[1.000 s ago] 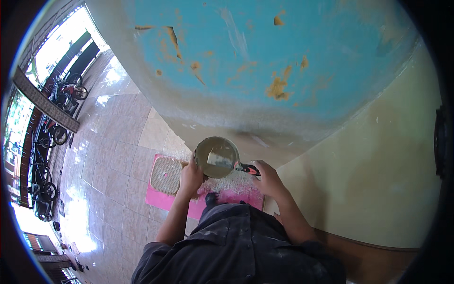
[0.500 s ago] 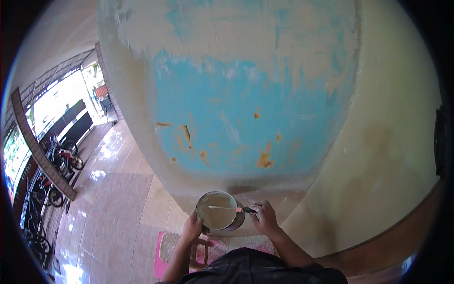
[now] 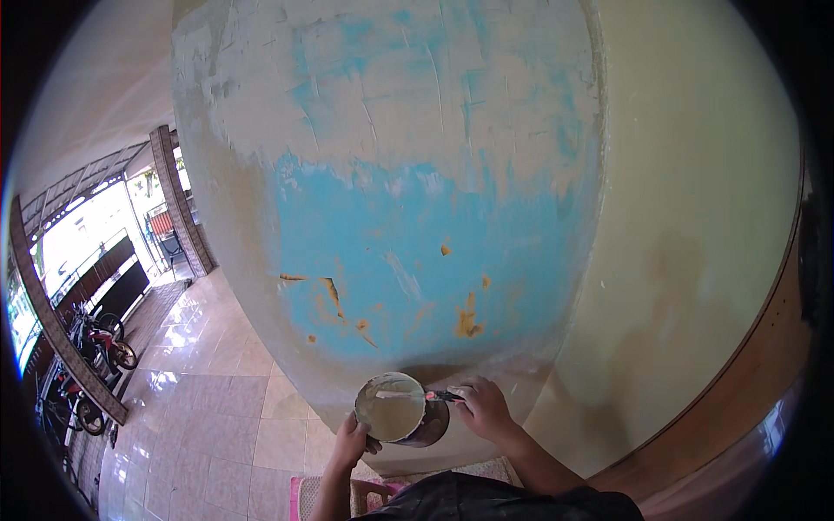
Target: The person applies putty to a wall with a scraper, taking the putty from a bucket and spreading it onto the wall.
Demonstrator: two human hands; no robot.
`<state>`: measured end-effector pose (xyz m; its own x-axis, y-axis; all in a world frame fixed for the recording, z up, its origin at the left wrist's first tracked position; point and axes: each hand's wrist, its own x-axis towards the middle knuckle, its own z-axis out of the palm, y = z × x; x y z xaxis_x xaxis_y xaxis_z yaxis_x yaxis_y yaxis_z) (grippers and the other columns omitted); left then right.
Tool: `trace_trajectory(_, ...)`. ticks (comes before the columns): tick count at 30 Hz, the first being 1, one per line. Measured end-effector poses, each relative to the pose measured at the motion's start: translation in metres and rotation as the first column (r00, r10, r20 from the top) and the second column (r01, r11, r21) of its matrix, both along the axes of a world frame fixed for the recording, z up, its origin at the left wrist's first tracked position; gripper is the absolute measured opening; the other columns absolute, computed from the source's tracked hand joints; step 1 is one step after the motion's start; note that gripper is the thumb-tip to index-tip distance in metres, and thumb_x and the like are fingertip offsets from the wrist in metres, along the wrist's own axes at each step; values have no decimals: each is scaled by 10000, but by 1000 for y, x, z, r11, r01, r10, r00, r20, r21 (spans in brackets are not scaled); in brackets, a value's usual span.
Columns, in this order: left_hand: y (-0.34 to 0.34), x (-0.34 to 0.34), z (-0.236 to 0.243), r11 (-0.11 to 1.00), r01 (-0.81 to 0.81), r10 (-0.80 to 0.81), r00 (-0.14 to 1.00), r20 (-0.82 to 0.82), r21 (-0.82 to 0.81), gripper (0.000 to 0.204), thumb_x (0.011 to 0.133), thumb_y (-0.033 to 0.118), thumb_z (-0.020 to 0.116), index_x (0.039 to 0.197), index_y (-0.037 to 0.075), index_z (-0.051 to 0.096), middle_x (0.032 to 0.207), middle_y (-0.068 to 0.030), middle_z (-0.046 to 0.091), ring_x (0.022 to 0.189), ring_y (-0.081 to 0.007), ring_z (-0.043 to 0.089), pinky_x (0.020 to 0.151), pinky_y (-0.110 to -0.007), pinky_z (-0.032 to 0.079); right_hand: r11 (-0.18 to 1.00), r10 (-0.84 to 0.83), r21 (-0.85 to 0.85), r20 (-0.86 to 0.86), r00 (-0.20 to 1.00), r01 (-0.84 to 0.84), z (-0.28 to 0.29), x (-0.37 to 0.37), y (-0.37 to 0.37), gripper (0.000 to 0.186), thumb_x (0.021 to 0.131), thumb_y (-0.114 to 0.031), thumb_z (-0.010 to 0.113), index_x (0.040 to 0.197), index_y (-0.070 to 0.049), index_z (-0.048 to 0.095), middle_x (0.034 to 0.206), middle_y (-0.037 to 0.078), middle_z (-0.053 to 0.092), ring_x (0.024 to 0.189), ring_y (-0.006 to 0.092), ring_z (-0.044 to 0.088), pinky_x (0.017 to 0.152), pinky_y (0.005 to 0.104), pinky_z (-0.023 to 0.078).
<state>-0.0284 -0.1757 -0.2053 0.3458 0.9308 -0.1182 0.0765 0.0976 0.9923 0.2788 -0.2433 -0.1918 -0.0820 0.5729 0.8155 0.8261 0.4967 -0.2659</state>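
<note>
My left hand point(image 3: 352, 441) grips the near left side of a round, smeared bucket point(image 3: 433, 424), tilted so its mouth faces me. Pale cream paste point(image 3: 391, 422) lies inside it. In my right hand point(image 3: 484, 408) is the dark-and-red handle of a putty knife point(image 3: 441, 396); its light blade points left across the bucket's mouth. Whether the blade touches the paste I cannot tell. Beyond the bucket rises a wall with a bright blue patch point(image 3: 365, 226) marked by brown chipped spots. Streaky cream coating point(image 3: 347, 95) covers the part above.
Below the bucket stand a brown stool point(image 3: 372, 493) and a pink-edged mat point(image 3: 295, 491), partly hidden by my body. A pale green wall point(image 3: 695, 174) adjoins at right, with brown wood along its foot. Shiny floor tiles point(image 3: 213, 417) stretch left toward pillars and parked motorcycles point(image 3: 109, 343).
The view has tilted up, so the wall sits lower and more of its cream coating shows. The putty knife's blade has turned and looks broader. Both hands keep their holds.
</note>
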Motion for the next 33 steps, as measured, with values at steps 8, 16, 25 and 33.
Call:
trace_trajectory(8,-3,2,-3,1000,-1,1,1000,-18,28,365,956,51,406,1301,-54,460,850,-166,664,551,-220,675,459,-315,546,987,23,-162,6,1000,-22,29,3,-12,389,773,-110,724,1154,-118,647,1050,109,634,962,333,633,792,448,500)
trace_trajectory(16,-12,9,-9,1000,-23,23,1000,-21,11,375,977,84,439,1333,-34,453,857,-160,668,565,-217,681,475,-308,545,955,27,-295,70,997,-5,35,11,-15,357,771,-116,717,1122,-115,653,999,105,621,923,337,626,772,458,499)
trace_trajectory(25,-25,23,-16,998,-61,60,997,-54,-26,378,969,72,465,1335,-22,466,847,-150,681,579,-214,691,484,-310,541,953,29,-303,90,996,0,27,29,-18,346,756,-128,720,1095,-111,649,981,94,616,915,328,624,749,462,484)
trace_trajectory(33,-34,43,-17,995,-96,96,995,-21,-27,388,925,57,430,1294,-44,499,856,-160,677,551,-214,682,457,-297,550,910,149,-358,-193,970,-211,6,49,-24,318,831,-114,678,1145,-78,642,946,118,626,798,273,632,681,402,473)
